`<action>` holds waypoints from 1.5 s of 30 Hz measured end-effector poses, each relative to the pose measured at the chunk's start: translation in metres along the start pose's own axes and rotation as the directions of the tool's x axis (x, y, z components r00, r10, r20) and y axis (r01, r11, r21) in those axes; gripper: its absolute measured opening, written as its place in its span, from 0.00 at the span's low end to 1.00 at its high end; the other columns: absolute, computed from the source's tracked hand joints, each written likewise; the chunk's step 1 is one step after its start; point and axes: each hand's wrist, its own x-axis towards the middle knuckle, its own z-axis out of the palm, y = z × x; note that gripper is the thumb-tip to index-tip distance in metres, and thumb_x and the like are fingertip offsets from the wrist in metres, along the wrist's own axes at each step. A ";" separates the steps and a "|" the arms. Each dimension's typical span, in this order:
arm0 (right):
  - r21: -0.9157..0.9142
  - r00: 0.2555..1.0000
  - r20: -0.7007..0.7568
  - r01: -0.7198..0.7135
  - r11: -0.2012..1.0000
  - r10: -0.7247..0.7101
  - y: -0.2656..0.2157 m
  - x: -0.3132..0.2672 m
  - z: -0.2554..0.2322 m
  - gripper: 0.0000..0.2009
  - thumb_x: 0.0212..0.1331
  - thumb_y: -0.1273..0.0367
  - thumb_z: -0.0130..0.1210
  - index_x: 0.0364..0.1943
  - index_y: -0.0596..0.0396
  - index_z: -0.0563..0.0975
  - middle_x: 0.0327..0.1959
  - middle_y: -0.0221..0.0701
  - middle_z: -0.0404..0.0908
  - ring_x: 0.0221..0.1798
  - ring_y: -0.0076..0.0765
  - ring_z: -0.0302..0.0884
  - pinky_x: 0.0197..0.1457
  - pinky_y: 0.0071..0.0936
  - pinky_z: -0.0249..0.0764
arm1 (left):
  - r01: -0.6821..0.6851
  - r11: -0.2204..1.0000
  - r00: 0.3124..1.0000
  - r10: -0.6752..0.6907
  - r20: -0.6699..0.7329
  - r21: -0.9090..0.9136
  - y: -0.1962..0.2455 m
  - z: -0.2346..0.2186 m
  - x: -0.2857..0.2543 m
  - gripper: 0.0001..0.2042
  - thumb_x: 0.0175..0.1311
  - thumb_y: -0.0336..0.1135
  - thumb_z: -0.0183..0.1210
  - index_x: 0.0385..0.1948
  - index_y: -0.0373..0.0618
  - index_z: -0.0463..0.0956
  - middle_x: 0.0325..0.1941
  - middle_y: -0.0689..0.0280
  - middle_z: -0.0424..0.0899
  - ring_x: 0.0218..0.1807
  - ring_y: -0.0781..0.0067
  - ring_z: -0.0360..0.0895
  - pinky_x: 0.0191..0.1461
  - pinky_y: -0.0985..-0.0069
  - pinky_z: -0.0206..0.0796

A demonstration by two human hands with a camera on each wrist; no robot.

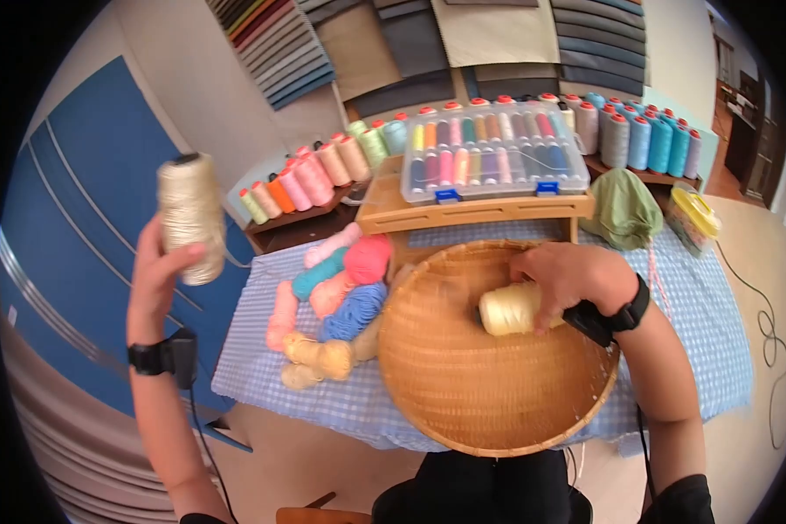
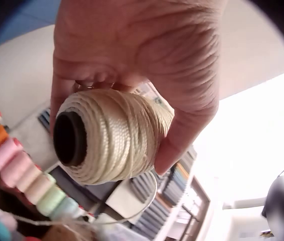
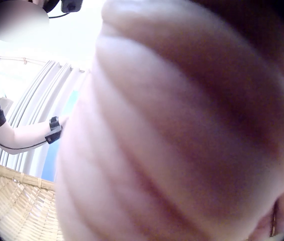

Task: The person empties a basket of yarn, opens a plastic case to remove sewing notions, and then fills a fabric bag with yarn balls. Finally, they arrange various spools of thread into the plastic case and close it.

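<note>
Up at the left, my left hand [image 1: 155, 275] grips a cream cord spool [image 1: 189, 210] with a dark core, thumb on one side. In the left wrist view this cord spool [image 2: 124, 138] shows its dark hollow end, and a loose strand [image 2: 154, 193] loops away from it. Over a round woven bamboo basket [image 1: 489, 397], my right hand [image 1: 589, 278] holds a pale yellow thread spool [image 1: 508, 311] lying on its side, fingers curled over its right end. The palm fills the right wrist view and hides that spool there.
Yarn skeins [image 1: 354, 310] in several colours lie left of the basket on a checked cloth [image 1: 258, 367]. Behind stands a wooden riser [image 1: 480, 212] bearing a clear thread case [image 1: 498, 153]. Rows of thread cones [image 1: 314, 175] flank it. A green cloth bundle [image 1: 622, 210] and a yellow-lidded tub [image 1: 694, 218] sit right.
</note>
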 end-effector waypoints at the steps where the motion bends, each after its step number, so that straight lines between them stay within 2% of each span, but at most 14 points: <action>1: 0.002 1.000 -0.006 0.007 1.000 -0.007 -0.001 -0.001 -0.001 0.35 0.30 0.59 0.79 0.49 0.57 0.81 0.50 0.39 0.83 0.56 0.51 0.79 0.55 0.40 0.77 | 0.006 0.995 0.999 -0.009 -0.034 -0.101 0.011 0.004 -0.007 0.34 0.54 0.41 0.69 0.63 0.34 0.70 0.54 0.57 0.83 0.52 0.66 0.83 0.59 0.68 0.75; 15: 0.011 1.000 0.026 0.017 1.000 -0.017 -0.015 -0.010 -0.006 0.38 0.29 0.57 0.78 0.51 0.59 0.81 0.49 0.41 0.83 0.55 0.52 0.80 0.56 0.41 0.76 | 0.018 0.849 0.918 0.195 0.345 -0.528 0.138 0.113 -0.008 0.47 0.56 0.55 0.64 0.66 0.19 0.58 0.56 0.34 0.74 0.44 0.48 0.84 0.39 0.62 0.84; 19: -0.011 0.997 0.065 -0.029 1.000 0.030 -0.015 -0.007 -0.010 0.36 0.29 0.58 0.78 0.49 0.60 0.81 0.47 0.42 0.83 0.53 0.53 0.80 0.54 0.42 0.76 | 0.070 0.800 0.926 0.170 0.337 -0.596 0.131 0.144 -0.002 0.42 0.56 0.50 0.64 0.64 0.22 0.62 0.51 0.39 0.79 0.42 0.53 0.86 0.39 0.64 0.84; 22: -0.001 0.991 0.124 -0.046 0.999 0.046 -0.018 -0.009 -0.015 0.34 0.32 0.58 0.78 0.47 0.62 0.81 0.44 0.43 0.83 0.51 0.53 0.81 0.52 0.42 0.76 | 0.138 0.756 0.927 0.128 0.352 -0.640 0.120 0.153 0.005 0.34 0.57 0.38 0.62 0.65 0.27 0.66 0.57 0.50 0.81 0.50 0.63 0.84 0.58 0.70 0.76; 26: 0.006 0.996 0.020 0.088 0.996 -0.088 -0.029 -0.016 -0.030 0.25 0.54 0.57 0.70 0.49 0.64 0.80 0.45 0.43 0.84 0.49 0.47 0.82 0.52 0.38 0.77 | 0.106 0.871 0.943 0.066 0.327 -0.480 0.124 0.173 0.010 0.26 0.59 0.37 0.64 0.57 0.32 0.74 0.49 0.60 0.85 0.48 0.72 0.82 0.54 0.76 0.73; 28: 0.546 0.913 -0.296 0.403 0.734 -0.281 -0.028 -0.010 -0.027 0.21 0.68 0.58 0.61 0.54 0.63 0.79 0.50 0.39 0.85 0.51 0.38 0.83 0.58 0.35 0.78 | 0.014 0.919 0.950 0.110 0.291 -0.394 0.125 0.178 0.012 0.26 0.59 0.37 0.65 0.58 0.34 0.74 0.49 0.61 0.84 0.48 0.74 0.82 0.54 0.76 0.73; 29: 0.544 0.913 -0.295 0.403 0.736 -0.281 -0.036 -0.014 -0.029 0.21 0.68 0.58 0.61 0.54 0.63 0.79 0.50 0.39 0.85 0.51 0.38 0.83 0.58 0.35 0.78 | 0.012 0.918 0.951 0.112 0.289 -0.396 0.125 0.181 0.013 0.26 0.59 0.37 0.65 0.58 0.34 0.74 0.49 0.61 0.84 0.48 0.74 0.82 0.54 0.76 0.73; 31: 0.874 0.875 -0.409 0.457 0.164 -0.258 -0.063 -0.030 -0.034 0.19 0.72 0.58 0.58 0.51 0.63 0.80 0.39 0.33 0.88 0.44 0.28 0.85 0.51 0.28 0.78 | 0.001 0.919 0.960 0.110 0.258 -0.395 0.125 0.185 0.012 0.25 0.59 0.36 0.66 0.57 0.34 0.74 0.48 0.63 0.84 0.48 0.76 0.81 0.54 0.76 0.73; 35: 0.606 0.638 -0.688 0.767 0.210 -0.345 -0.080 -0.030 -0.031 0.11 0.71 0.67 0.59 0.44 0.63 0.83 0.35 0.31 0.88 0.36 0.19 0.83 0.45 0.19 0.77 | -0.032 0.916 0.965 0.133 0.228 -0.400 0.127 0.193 0.012 0.26 0.58 0.36 0.69 0.57 0.34 0.75 0.47 0.64 0.84 0.46 0.76 0.82 0.52 0.77 0.74; 36: 0.604 0.638 -0.688 0.767 0.214 -0.345 -0.079 -0.037 -0.036 0.11 0.71 0.67 0.59 0.44 0.63 0.83 0.35 0.31 0.88 0.36 0.19 0.83 0.45 0.19 0.77 | -0.061 0.937 0.968 0.140 0.208 -0.345 0.126 0.195 0.013 0.26 0.58 0.36 0.70 0.57 0.34 0.75 0.46 0.65 0.84 0.45 0.77 0.82 0.50 0.77 0.74; 38: 0.730 0.829 -0.532 0.553 0.401 -0.173 -0.080 -0.060 -0.051 0.11 0.71 0.67 0.59 0.37 0.62 0.85 0.27 0.30 0.86 0.30 0.18 0.79 0.34 0.22 0.76 | -0.091 0.953 0.971 0.150 0.187 -0.290 0.122 0.195 0.015 0.27 0.57 0.37 0.71 0.57 0.33 0.75 0.45 0.65 0.84 0.44 0.77 0.82 0.48 0.77 0.75; 40: 0.680 0.801 -0.584 0.572 0.459 -0.131 -0.080 -0.063 -0.052 0.11 0.69 0.69 0.59 0.33 0.63 0.85 0.20 0.33 0.82 0.24 0.21 0.75 0.28 0.27 0.71 | -0.168 0.986 0.977 0.169 0.132 -0.021 0.116 0.193 0.017 0.28 0.56 0.38 0.73 0.56 0.33 0.75 0.45 0.65 0.84 0.42 0.77 0.82 0.46 0.78 0.75; 42: 0.333 0.563 -0.804 0.693 0.640 -0.190 -0.075 -0.062 -0.052 0.09 0.67 0.71 0.59 0.34 0.64 0.84 0.19 0.38 0.80 0.21 0.27 0.74 0.28 0.28 0.70 | -0.120 0.993 0.979 0.120 0.168 -0.009 0.116 0.195 0.015 0.29 0.55 0.39 0.74 0.56 0.33 0.76 0.44 0.64 0.85 0.42 0.76 0.82 0.46 0.77 0.75; 45: 0.220 0.538 -0.802 0.669 0.710 -0.259 -0.071 -0.071 -0.056 0.07 0.64 0.72 0.61 0.34 0.64 0.84 0.20 0.42 0.79 0.22 0.33 0.77 0.29 0.31 0.71 | -0.057 0.992 0.954 0.021 0.299 0.112 0.115 0.194 0.016 0.30 0.52 0.40 0.74 0.54 0.33 0.76 0.44 0.61 0.85 0.41 0.74 0.83 0.47 0.75 0.75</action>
